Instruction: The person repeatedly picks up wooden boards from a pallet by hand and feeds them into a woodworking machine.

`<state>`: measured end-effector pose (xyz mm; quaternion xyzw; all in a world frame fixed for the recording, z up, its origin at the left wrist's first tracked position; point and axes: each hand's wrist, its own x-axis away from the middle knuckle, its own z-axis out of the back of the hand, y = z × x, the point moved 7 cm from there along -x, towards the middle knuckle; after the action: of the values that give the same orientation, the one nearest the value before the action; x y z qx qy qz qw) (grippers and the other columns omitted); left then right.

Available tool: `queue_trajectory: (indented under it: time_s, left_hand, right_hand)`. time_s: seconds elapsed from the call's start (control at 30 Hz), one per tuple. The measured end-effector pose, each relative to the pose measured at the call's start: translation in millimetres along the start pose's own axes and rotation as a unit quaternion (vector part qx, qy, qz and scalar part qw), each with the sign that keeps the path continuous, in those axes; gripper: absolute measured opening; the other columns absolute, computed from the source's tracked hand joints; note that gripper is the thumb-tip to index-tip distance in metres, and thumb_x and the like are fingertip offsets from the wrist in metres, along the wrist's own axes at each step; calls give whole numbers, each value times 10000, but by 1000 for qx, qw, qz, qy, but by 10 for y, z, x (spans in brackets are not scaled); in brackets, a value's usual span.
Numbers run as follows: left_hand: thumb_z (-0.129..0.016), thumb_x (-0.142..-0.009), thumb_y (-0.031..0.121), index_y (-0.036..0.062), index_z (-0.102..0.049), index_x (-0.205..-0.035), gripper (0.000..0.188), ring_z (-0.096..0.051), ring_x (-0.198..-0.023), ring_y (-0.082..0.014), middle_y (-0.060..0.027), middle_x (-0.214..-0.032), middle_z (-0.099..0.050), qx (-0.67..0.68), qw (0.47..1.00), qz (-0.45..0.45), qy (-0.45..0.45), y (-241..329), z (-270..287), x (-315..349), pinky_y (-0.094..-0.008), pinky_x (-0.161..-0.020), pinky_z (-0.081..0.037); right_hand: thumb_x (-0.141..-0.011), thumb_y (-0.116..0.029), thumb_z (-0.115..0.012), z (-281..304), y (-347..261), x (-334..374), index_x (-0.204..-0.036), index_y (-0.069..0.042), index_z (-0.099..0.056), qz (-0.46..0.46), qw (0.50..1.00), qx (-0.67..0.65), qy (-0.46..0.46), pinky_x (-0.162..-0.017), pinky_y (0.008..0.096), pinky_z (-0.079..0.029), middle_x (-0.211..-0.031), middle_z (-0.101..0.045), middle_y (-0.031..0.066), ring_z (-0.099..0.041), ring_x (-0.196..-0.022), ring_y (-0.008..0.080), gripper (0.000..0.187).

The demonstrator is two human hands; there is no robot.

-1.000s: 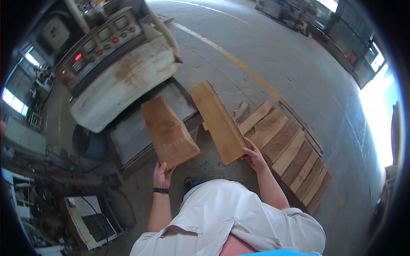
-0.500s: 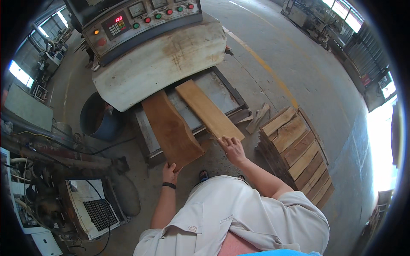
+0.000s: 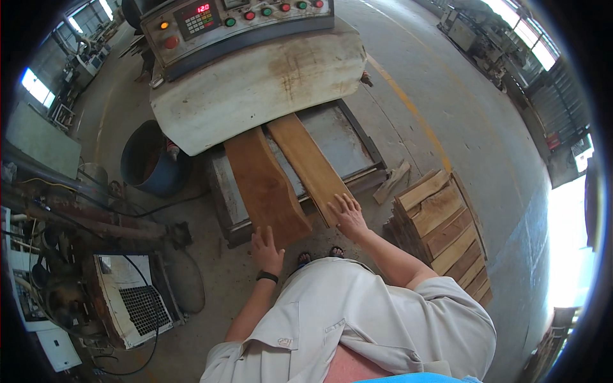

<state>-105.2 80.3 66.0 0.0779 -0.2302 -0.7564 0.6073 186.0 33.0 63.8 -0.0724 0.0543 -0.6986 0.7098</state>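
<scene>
Two brown wooden boards lie side by side on the grey metal table of a machine, their far ends under its pale hood [image 3: 262, 83]. The wider board [image 3: 265, 188], with one wavy edge, is on the left. My left hand [image 3: 267, 251] rests its stretched fingers on that board's near end. On the right lies the narrower, straight board [image 3: 310, 159]. My right hand [image 3: 348, 216] touches its near end with fingers spread. Both hands are open, and neither grips a board. The near ends of both boards overhang the table's front edge.
Above the hood is a control panel [image 3: 239, 29] with coloured buttons. A stack of wooden boards [image 3: 447, 223] stands at my right, with wood scraps [image 3: 391, 182] on the floor beside it. A dark blue barrel [image 3: 150, 159] and a grilled metal box [image 3: 134, 300] are at left.
Both boards have moved farther under the hood. My left hand has let go of the wide board's corner and lies with fingers extended on its end. My right hand stays on the narrow board.
</scene>
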Motion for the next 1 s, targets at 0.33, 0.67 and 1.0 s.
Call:
queue_trajectory:
  time_s: [0.33,0.67,1.0]
  left_hand:
    - [-750,-825,179,178,-364,-1526,800,-194,-1473,-429,-167,-1601,-209,-185,980,-58,-40,240,-335,-213,-538,-1207,-231]
    - [-751,-812,157,174,-394,-1507,782,-230,-1461,-423,-165,-1584,-256,-207,976,-48,-48,281,-297,-266,-541,-1203,-246]
    - [-807,-772,169,180,-403,-1498,831,-236,-1455,-428,-165,-1588,-235,-178,982,-40,-53,336,-302,-295,-568,-1181,-279]
  right_hand:
    - [-706,-213,-782,-77,251,22,-1429,-175,-492,38,999,-19,19,-1151,481,-279,-1507,-402,147,-320,-1430,336,779]
    - [-789,-11,-667,413,986,879,-1311,-76,-586,-41,933,-334,128,-952,381,-517,-1284,-627,151,-637,-1111,320,532]
    - [-945,-159,-636,-793,920,618,-1184,78,-584,-294,483,-821,-82,-839,356,-574,-1089,-688,164,-686,-973,237,341]
